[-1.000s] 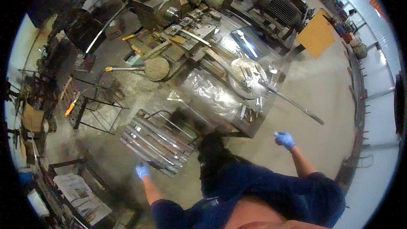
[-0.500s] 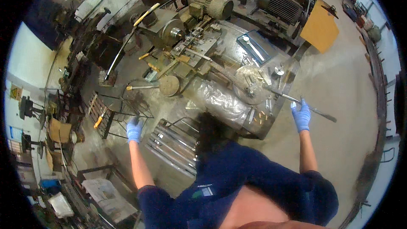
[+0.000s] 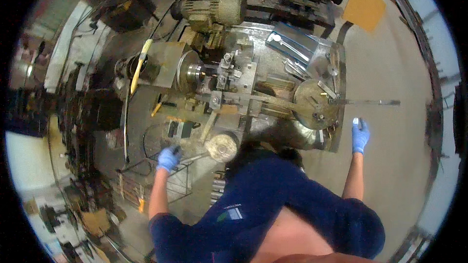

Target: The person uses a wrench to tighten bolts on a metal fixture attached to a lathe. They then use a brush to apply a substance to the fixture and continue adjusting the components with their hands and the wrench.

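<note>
Left hand near round disc, grip too blurred to tell; right hand, grip apart, off the tabletop's right edge.

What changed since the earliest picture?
The view moved closer to the lathe. The left hand went from beside the metal bars to near the small round disc, contact unclear. No clear grasp or release shows. The blue-edged tray stays in place.
</note>
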Action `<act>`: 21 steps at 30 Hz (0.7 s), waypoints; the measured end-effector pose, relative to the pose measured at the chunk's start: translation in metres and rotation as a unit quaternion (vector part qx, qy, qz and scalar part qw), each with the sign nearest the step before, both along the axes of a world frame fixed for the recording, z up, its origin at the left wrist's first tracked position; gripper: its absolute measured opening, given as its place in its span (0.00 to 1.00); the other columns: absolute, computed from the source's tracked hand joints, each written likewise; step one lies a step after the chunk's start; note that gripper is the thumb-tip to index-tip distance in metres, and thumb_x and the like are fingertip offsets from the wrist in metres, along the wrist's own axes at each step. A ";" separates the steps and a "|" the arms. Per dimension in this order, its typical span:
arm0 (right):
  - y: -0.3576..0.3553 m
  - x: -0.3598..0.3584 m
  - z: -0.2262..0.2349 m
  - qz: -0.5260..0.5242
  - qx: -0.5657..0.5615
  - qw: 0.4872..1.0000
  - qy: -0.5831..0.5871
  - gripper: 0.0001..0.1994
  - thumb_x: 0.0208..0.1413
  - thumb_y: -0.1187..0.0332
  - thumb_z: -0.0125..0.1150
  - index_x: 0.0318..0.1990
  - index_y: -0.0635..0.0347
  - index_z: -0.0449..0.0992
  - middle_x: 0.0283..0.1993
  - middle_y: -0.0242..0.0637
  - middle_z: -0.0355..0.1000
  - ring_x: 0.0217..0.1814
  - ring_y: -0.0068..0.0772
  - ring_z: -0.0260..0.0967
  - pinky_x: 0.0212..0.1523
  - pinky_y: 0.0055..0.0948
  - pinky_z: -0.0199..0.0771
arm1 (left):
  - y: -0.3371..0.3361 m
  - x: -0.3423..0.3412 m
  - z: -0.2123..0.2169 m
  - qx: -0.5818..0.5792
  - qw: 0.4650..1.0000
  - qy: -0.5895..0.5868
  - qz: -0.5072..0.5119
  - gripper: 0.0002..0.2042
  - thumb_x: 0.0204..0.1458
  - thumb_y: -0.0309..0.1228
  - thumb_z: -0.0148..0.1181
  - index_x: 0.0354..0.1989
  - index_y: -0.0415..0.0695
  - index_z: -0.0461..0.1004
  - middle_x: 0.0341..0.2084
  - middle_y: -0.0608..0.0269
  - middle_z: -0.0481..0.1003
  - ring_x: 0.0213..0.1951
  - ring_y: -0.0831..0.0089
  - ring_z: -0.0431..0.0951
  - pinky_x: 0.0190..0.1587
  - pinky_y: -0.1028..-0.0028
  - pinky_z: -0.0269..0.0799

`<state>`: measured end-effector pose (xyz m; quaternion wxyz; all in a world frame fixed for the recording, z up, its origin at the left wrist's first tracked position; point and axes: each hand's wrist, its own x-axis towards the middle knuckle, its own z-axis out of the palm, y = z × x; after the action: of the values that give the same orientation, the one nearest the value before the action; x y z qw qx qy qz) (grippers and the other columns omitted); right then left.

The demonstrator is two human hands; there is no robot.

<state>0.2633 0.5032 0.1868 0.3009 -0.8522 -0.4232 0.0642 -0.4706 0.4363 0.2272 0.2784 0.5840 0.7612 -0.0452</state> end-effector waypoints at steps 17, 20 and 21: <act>-0.146 -0.112 -0.044 -0.068 -0.118 0.946 0.295 0.20 0.50 0.53 0.60 0.26 0.66 0.77 0.17 0.32 0.68 0.18 0.20 0.60 0.24 0.25 0.64 | 0.006 -0.020 -0.023 -0.068 0.981 -0.180 -0.004 0.15 0.50 0.36 0.55 0.37 0.36 0.75 0.21 0.60 0.75 0.23 0.77 0.72 0.26 0.74 0.68; -0.167 -0.146 -0.057 -0.085 -0.154 0.929 0.325 0.20 0.50 0.53 0.61 0.27 0.67 0.76 0.17 0.32 0.67 0.19 0.21 0.60 0.23 0.25 0.64 | 0.010 -0.014 -0.018 -0.018 0.980 -0.200 0.012 0.13 0.47 0.24 0.55 0.43 0.37 0.74 0.32 0.56 0.77 0.31 0.72 0.76 0.35 0.74 0.71; -0.175 -0.140 -0.076 -0.070 -0.166 0.923 0.340 0.21 0.50 0.52 0.60 0.30 0.68 0.76 0.17 0.33 0.68 0.19 0.21 0.60 0.24 0.26 0.64 | 0.009 -0.022 -0.029 0.031 0.974 -0.224 0.008 0.14 0.47 0.22 0.53 0.43 0.37 0.73 0.33 0.57 0.77 0.32 0.71 0.76 0.36 0.74 0.71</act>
<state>0.1231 0.3277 0.1111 0.2847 -0.8446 -0.2179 0.3976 -0.4922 0.4451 0.1983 0.4239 0.5817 0.6850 0.1126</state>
